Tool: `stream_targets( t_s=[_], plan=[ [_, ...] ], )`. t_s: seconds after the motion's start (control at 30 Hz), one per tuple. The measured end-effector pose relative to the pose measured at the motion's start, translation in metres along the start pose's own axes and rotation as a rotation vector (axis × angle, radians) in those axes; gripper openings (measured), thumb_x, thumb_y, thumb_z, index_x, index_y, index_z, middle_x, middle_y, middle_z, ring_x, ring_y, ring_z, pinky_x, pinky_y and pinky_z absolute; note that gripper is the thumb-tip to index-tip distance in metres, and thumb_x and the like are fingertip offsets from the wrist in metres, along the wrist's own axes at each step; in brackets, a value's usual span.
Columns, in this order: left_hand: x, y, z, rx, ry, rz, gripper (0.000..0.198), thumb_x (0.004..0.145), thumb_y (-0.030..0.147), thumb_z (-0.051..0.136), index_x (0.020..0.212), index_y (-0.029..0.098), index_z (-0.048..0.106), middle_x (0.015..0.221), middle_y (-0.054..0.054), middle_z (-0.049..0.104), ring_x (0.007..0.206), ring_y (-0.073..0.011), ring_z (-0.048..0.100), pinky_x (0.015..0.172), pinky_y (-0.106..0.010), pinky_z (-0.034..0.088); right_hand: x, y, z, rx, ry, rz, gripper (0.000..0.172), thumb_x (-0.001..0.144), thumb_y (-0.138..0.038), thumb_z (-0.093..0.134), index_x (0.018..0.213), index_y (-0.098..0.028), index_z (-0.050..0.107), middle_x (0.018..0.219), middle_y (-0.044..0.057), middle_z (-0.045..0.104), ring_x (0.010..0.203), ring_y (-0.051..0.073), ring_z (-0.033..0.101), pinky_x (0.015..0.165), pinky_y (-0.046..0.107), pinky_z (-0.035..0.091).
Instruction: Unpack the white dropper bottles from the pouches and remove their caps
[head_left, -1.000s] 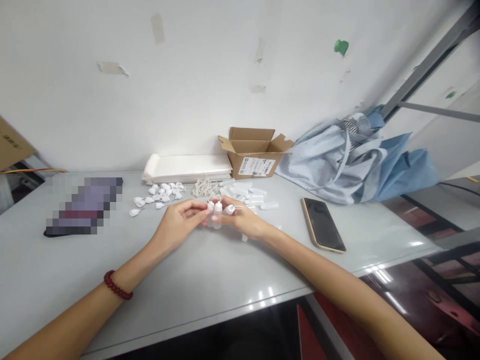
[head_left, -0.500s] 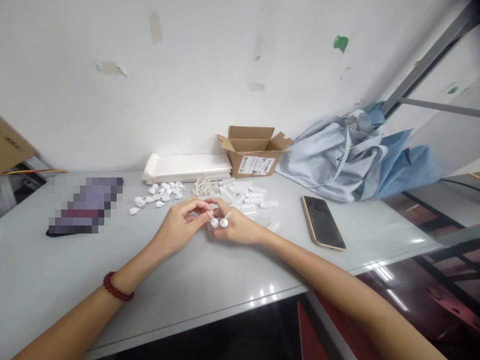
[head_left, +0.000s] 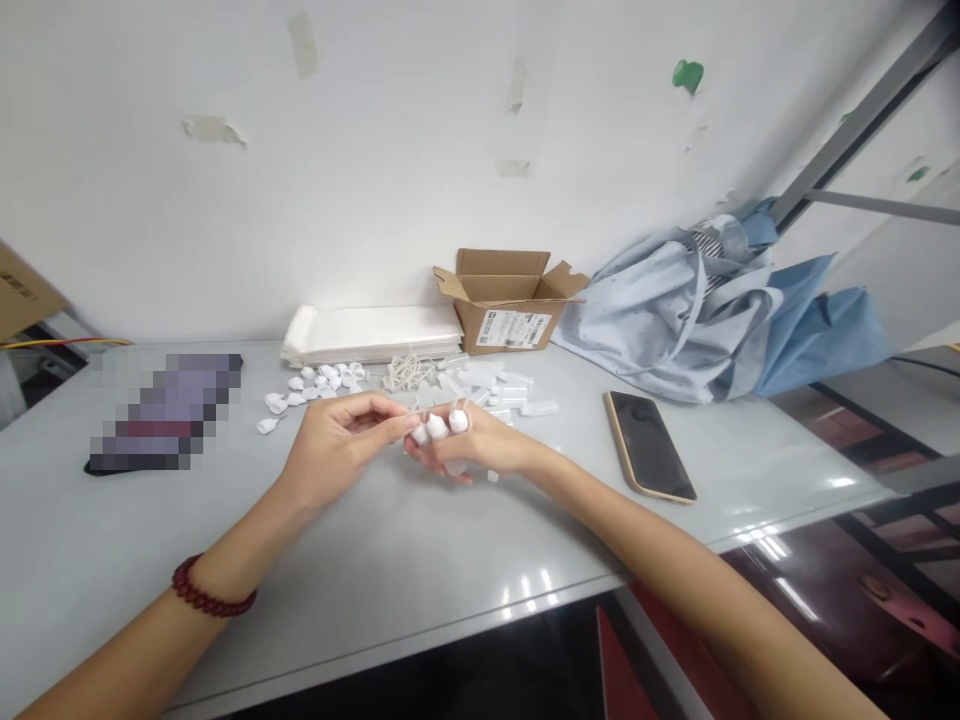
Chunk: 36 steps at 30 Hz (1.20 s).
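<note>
My right hand is closed around three small clear plastic bottles with white caps, their tops pointing up between the fingers. My left hand has thumb and fingers pinched at the leftmost capped bottle, partly hidden by the fingertips. Beyond the hands lie loose white caps, a tangle of off-white rubber bands and several clear empty bottles. A small pale end pokes out below my right hand.
Against the wall stand a stack of white sheets or bags and an open cardboard box. A phone lies to the right, near a pale blue cloth bag. At the left is a pixelated dark item.
A third white cap has come into view, at the left hand's fingertips. The bottles in my right hand have turned, caps shifting slightly up. My left forearm has moved a little left.
</note>
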<state>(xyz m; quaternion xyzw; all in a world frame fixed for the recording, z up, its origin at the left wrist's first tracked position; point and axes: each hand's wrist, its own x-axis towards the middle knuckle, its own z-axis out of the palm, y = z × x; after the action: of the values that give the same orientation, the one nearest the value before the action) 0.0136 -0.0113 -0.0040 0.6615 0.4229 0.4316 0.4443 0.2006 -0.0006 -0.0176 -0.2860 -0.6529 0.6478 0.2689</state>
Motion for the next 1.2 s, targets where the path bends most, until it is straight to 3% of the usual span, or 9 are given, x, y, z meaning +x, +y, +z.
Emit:
stream_targets(
  t_s=[0.23,0.43,0.63,0.73,0.8,0.9,0.97,1.07,1.2],
  plan=[
    [0.003,-0.006,0.001,-0.15,0.004,-0.09,0.014,0.069,0.028,0.076,0.061,0.018,0.07,0.059,0.0,0.063,0.061,-0.0113,0.055,0.061,-0.023,0.044,-0.004,-0.01,-0.004,0.217,-0.125,0.124,0.019,0.066,-0.013,0.058,0.085,-0.013,0.062,0.068,-0.001,0.053,0.053,0.009,0.048,0.033,0.016,0.03],
    [0.007,-0.011,-0.01,-0.244,0.203,-0.136,0.022,0.065,0.037,0.079,0.063,0.017,0.069,0.062,0.0,0.059,0.059,-0.0103,0.05,0.058,-0.023,0.044,-0.008,-0.009,-0.005,0.193,-0.113,0.164,0.02,0.066,-0.016,0.06,0.086,-0.012,0.063,0.066,-0.001,0.053,0.053,0.009,0.049,0.032,0.016,0.029],
    [0.0,-0.003,-0.003,0.098,-0.069,-0.039,0.023,0.076,0.041,0.07,0.089,0.022,0.071,0.088,-0.002,0.067,0.076,-0.0151,0.06,0.069,-0.025,0.048,-0.008,-0.004,0.001,0.007,-0.066,0.172,0.024,0.067,-0.016,0.056,0.09,-0.013,0.064,0.057,-0.005,0.053,0.041,0.006,0.043,0.031,0.016,0.027],
    [-0.003,-0.001,0.003,0.178,-0.182,0.052,0.021,0.082,0.039,0.062,0.076,0.02,0.07,0.08,-0.002,0.066,0.072,-0.0149,0.06,0.066,-0.025,0.048,-0.006,-0.001,0.006,-0.003,-0.098,0.17,0.019,0.065,-0.016,0.056,0.082,-0.013,0.063,0.053,-0.006,0.051,0.04,0.005,0.042,0.031,0.015,0.028],
    [-0.002,-0.002,0.001,0.179,-0.151,0.069,0.026,0.083,0.039,0.06,0.068,0.019,0.067,0.074,-0.002,0.064,0.067,-0.0144,0.059,0.064,-0.025,0.047,-0.005,-0.002,0.007,0.004,-0.12,0.162,0.019,0.065,-0.016,0.056,0.082,-0.013,0.064,0.053,-0.006,0.05,0.041,0.006,0.041,0.031,0.015,0.028],
    [0.001,-0.004,-0.004,0.174,0.077,0.044,0.026,0.08,0.041,0.063,0.067,0.019,0.065,0.07,-0.001,0.064,0.068,-0.0155,0.058,0.066,-0.026,0.046,-0.006,-0.006,0.006,0.023,-0.137,0.14,0.02,0.068,-0.017,0.055,0.085,-0.012,0.065,0.055,-0.005,0.051,0.042,0.006,0.042,0.03,0.016,0.028],
    [0.002,-0.002,-0.005,0.192,0.154,0.039,0.024,0.081,0.042,0.062,0.073,0.019,0.067,0.075,-0.002,0.066,0.072,-0.0168,0.059,0.07,-0.027,0.046,-0.007,-0.006,0.005,0.022,-0.118,0.145,0.018,0.068,-0.016,0.054,0.083,-0.012,0.064,0.055,-0.005,0.051,0.043,0.006,0.043,0.03,0.016,0.028],
    [-0.001,0.001,0.005,0.26,0.007,0.102,0.021,0.083,0.039,0.06,0.088,0.021,0.069,0.089,-0.003,0.069,0.082,-0.0187,0.061,0.076,-0.028,0.046,-0.006,-0.001,0.007,-0.012,-0.089,0.177,0.017,0.065,-0.016,0.055,0.08,-0.014,0.063,0.054,-0.005,0.052,0.041,0.006,0.043,0.03,0.015,0.029],
    [-0.01,0.004,0.019,0.341,-0.068,0.234,0.02,0.086,0.032,0.057,0.074,0.02,0.066,0.078,-0.002,0.066,0.082,-0.0177,0.058,0.077,-0.028,0.044,-0.004,0.002,0.013,-0.055,-0.08,0.202,0.015,0.061,-0.016,0.057,0.075,-0.016,0.06,0.054,-0.006,0.052,0.04,0.007,0.045,0.029,0.015,0.03]
  ],
)
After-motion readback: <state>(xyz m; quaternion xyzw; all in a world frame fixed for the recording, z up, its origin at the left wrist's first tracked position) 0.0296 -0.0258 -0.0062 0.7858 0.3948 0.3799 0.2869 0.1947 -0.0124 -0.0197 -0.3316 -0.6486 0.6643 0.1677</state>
